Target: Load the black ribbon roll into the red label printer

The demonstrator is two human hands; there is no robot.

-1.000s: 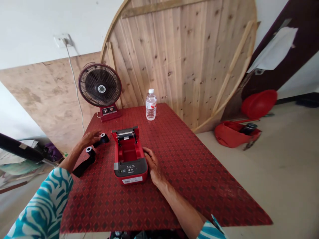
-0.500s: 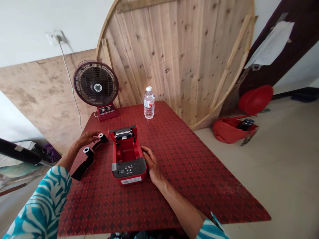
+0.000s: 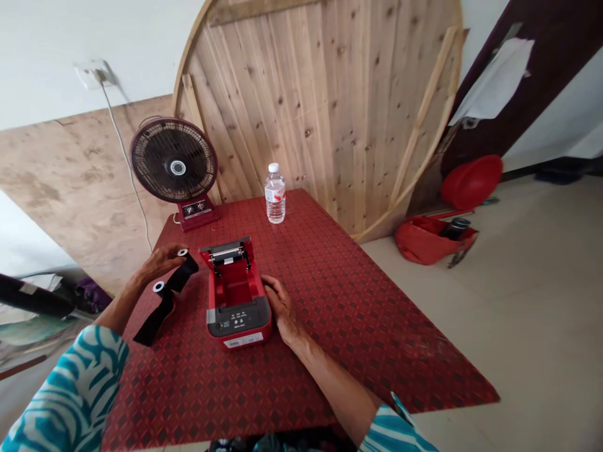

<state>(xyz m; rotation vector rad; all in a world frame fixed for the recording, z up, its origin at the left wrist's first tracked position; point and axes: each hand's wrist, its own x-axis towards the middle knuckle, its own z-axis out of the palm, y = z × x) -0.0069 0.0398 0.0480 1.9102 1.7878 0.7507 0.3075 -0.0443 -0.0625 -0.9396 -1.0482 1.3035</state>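
Note:
A red and dark grey label printer sits on the table with its lid raised at the back and its red inner compartment exposed. My right hand is against the printer's right side, fingers curled along it. To the left, my left hand pinches the far roll of black ribbon at its pale-cored end. The near ribbon roll lies closer to me, a length of black ribbon trailing from it toward the table's left edge.
A dark red fan stands at the table's back left, with a clear water bottle to its right. The table has a red patterned cover. A round wooden board leans behind. On the floor at right are a red bag and a red basin.
My left hand has closed on the far ribbon roll, which is now tilted and shows more of its black ribbon. My right hand stays at the printer. The whole view has shifted slightly.

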